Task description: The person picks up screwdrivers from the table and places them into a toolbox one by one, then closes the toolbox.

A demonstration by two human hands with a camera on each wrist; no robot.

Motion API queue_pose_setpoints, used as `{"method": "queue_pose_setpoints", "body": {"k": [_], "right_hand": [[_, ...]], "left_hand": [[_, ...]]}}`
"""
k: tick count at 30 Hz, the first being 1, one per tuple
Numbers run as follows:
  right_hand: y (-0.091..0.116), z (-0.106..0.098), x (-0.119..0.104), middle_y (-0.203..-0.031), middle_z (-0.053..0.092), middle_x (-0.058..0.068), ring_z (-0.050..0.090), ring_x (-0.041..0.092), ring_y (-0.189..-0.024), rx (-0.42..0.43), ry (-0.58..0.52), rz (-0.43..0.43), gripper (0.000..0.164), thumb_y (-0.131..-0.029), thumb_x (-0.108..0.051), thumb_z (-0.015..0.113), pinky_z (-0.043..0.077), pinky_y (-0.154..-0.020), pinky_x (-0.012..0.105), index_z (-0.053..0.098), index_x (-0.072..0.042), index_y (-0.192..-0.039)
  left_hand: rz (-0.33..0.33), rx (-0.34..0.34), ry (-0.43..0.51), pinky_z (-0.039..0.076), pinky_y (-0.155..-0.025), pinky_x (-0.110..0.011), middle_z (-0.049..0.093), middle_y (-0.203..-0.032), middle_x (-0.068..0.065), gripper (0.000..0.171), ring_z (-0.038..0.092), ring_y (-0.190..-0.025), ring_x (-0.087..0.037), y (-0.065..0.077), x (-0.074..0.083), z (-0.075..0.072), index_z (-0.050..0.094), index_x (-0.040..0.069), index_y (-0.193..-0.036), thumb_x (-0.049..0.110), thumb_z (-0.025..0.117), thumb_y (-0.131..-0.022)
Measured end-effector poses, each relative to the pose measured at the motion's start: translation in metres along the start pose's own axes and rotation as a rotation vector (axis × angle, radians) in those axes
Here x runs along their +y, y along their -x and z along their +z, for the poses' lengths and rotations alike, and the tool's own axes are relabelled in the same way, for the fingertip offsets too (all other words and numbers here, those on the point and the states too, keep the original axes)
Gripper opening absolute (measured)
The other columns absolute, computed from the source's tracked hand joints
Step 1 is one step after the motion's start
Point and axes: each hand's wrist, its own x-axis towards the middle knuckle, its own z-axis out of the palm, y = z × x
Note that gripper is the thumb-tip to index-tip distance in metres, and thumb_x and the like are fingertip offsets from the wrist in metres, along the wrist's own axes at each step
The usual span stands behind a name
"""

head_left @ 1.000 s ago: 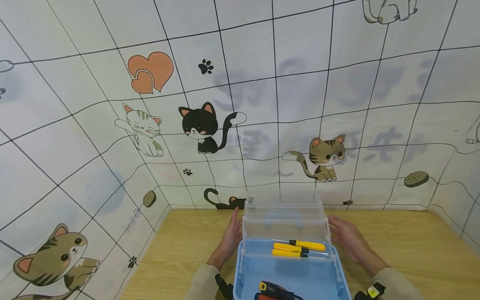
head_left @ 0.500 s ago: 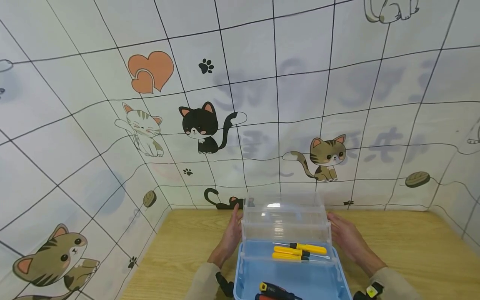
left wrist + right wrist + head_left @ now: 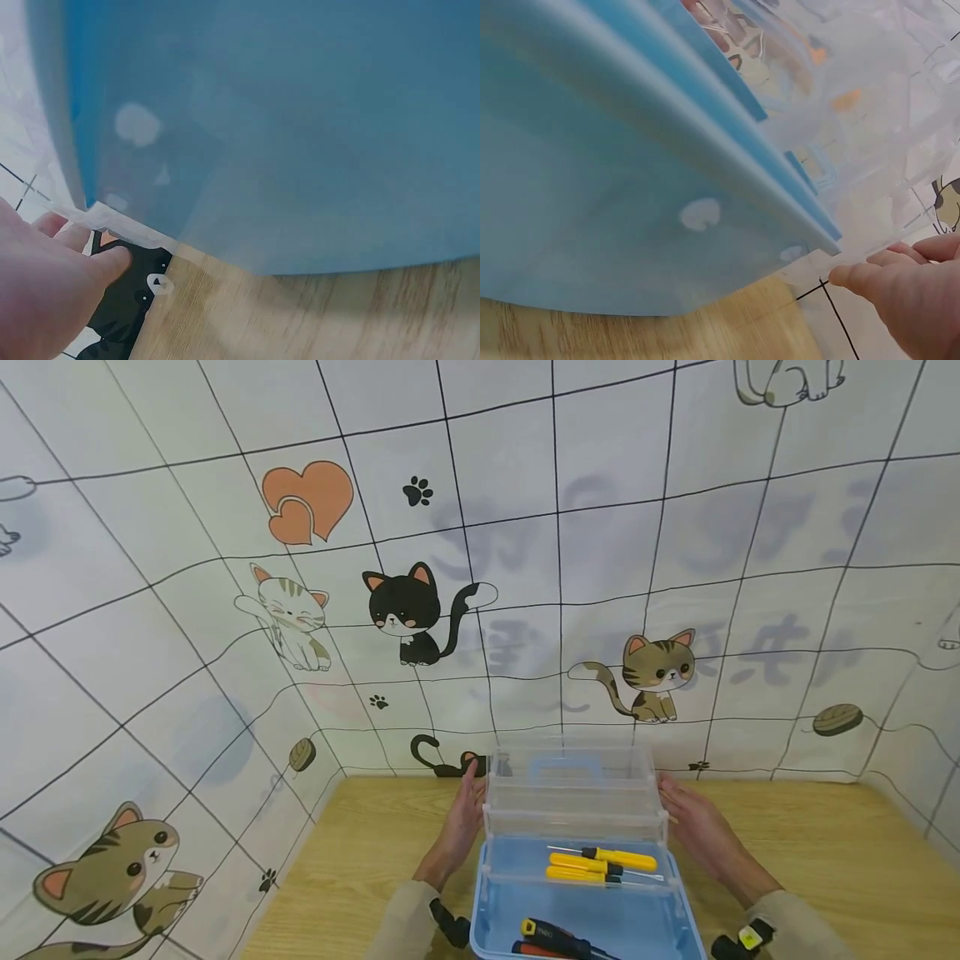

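A blue toolbox (image 3: 577, 906) stands with its clear lid (image 3: 517, 768) raised and its clear stepped trays (image 3: 573, 822) folded up and back. My left hand (image 3: 459, 827) lies along the left side of the clear parts, fingers extended. Its fingertips are right at the clear edge, the thumb (image 3: 112, 262) nearer the camera. On the opposite side my right hand (image 3: 705, 835) mirrors it, its fingers (image 3: 859, 279) nearly straight by the clear corner. Several yellow-handled screwdrivers (image 3: 630, 858) lie in the lowest tray. A black-and-yellow screwdriver (image 3: 558, 937) rests over a red handle (image 3: 534, 948) in the base.
The wood-grain tabletop (image 3: 360, 860) runs back to a wall cloth (image 3: 525, 552) printed with cats and grid lines. A second cloth side (image 3: 150, 693) closes in on the left. A blue carry handle (image 3: 566, 765) shows through the lid.
The clear lid and trays have tilted slightly, and the blue handle shows more plainly through the lid. Both hands keep their places at the sides. The head view has shifted a little.
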Motion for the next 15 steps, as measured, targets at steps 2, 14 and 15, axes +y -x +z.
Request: {"method": "queue_pose_setpoints", "body": {"k": [2, 14, 15], "right_hand": [[0.0011, -0.0002, -0.0023, -0.163, -0.001, 0.025, 0.009, 0.041, -0.149, -0.006, -0.028, -0.01, 0.071, -0.109, -0.043, 0.023, 0.018, -0.113, 0.062, 0.001, 0.006, -0.155], [0.0032, -0.0004, -0.0104, -0.164, -0.004, 0.024, 0.003, 0.05, -0.147, 0.018, 0.026, -0.013, 0.072, -0.108, -0.043, 0.03, 0.009, -0.112, 0.071, 0.003, 0.004, -0.156], [0.0034, -0.0005, -0.011, -0.164, -0.003, 0.024, 0.004, 0.05, -0.147, 0.02, 0.032, -0.017, 0.072, -0.108, -0.043, 0.03, 0.01, -0.113, 0.07, 0.004, 0.004, -0.156]], "left_hand": [[-0.006, -0.002, -0.009, 0.006, -0.119, -0.061, 0.002, -0.165, -0.018, 0.067, 0.003, -0.152, -0.035, -0.0001, 0.001, 0.0002, -0.013, 0.022, -0.159, 0.055, 0.009, -0.105], [0.006, -0.001, -0.047, 0.005, -0.114, -0.07, 0.005, -0.166, -0.014, 0.065, 0.002, -0.152, -0.035, 0.0, 0.009, 0.0008, -0.009, 0.02, -0.16, 0.053, 0.008, -0.106], [0.008, -0.004, -0.039, 0.004, -0.114, -0.071, 0.005, -0.166, -0.014, 0.065, 0.002, -0.152, -0.035, 0.0002, 0.0095, 0.0009, -0.009, 0.02, -0.16, 0.053, 0.008, -0.106]]}}
